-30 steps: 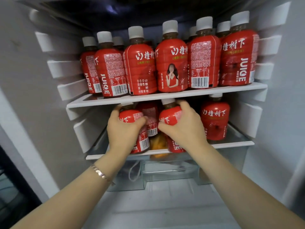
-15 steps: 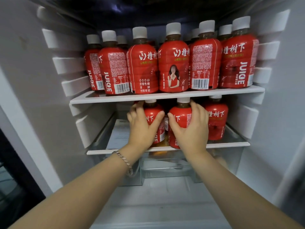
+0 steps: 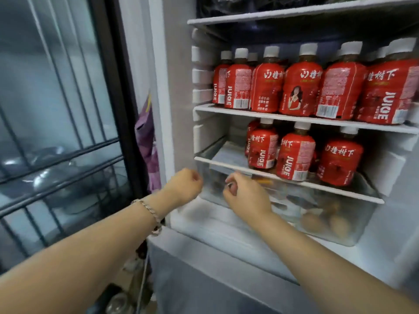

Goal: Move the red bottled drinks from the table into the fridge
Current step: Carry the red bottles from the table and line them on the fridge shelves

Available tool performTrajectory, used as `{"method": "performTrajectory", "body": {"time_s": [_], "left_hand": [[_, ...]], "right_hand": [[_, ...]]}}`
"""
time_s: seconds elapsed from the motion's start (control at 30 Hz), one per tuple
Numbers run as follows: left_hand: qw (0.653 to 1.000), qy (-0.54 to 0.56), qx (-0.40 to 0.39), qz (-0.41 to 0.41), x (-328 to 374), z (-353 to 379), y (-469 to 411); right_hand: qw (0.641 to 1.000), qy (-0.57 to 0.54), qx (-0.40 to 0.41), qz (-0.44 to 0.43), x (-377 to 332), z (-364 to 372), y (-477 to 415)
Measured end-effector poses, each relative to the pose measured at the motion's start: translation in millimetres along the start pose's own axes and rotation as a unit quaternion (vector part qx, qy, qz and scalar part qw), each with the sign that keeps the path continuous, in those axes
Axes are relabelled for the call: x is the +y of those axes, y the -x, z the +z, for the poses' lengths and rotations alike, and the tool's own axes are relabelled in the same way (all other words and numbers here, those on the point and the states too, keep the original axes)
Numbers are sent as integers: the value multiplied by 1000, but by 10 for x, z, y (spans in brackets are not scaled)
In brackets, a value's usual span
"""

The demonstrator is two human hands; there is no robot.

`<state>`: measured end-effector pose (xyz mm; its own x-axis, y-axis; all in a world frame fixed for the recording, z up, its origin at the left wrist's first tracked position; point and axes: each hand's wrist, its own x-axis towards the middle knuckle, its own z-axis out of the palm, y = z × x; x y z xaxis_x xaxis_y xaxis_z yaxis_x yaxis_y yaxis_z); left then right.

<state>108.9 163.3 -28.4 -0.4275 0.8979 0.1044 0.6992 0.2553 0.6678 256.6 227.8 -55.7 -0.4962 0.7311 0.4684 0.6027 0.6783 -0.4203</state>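
Several red bottled drinks [image 3: 301, 89] with white caps fill the fridge's middle shelf [image 3: 226, 109]. On the lower glass shelf [image 3: 224, 163] stand more red bottles: one at the left [image 3: 263, 150], one in the middle [image 3: 295, 157] and one at the right [image 3: 339, 162], with another partly hidden behind. My left hand [image 3: 184, 185] and my right hand [image 3: 244, 192] hang in front of the lower shelf's edge, fingers loosely curled, holding nothing and apart from the bottles.
A clear crisper drawer [image 3: 340, 223] under the lower shelf holds brownish produce. Left of the fridge is a glass-fronted cabinet [image 3: 59, 132] with a dark frame and wire racks. A purple bag [image 3: 145, 141] hangs beside the fridge wall.
Both hands have let go of the two bottles on the lower shelf and drawn back out of the fridge. The view has swung left, so the fridge now sits to the right.
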Motion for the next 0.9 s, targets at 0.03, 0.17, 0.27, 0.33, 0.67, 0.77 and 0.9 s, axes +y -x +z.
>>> {"method": "performTrajectory", "body": {"time_s": [0.03, 0.17, 0.27, 0.33, 0.67, 0.77, 0.9], "left_hand": [[999, -7, 11, -39, -154, -61, 252], [982, -99, -10, -162, -668, -279, 1257], [954, -135, 11, -266, -983, -487, 2037], [940, -146, 36, -308, -1152, -600, 2459], [763, -124, 250, -584, -1355, -1165, 6261], [713, -114, 295, -626, -1097, -1103, 7309], [628, -93, 338, -695, -569, -827, 9063]], "right_hand": [[996, 11, -85, -6, -169, 70, 94], [940, 38, -318, -116, -902, 364, 582], [889, 28, -415, -194, -1467, 570, 1030], [871, 23, -434, -228, -1773, 630, 1287], [676, 1, -474, -564, -4018, 253, 3845], [630, -12, -471, -617, -4446, -23, 4770], [537, -36, -475, -696, -4907, -607, 6417]]}}
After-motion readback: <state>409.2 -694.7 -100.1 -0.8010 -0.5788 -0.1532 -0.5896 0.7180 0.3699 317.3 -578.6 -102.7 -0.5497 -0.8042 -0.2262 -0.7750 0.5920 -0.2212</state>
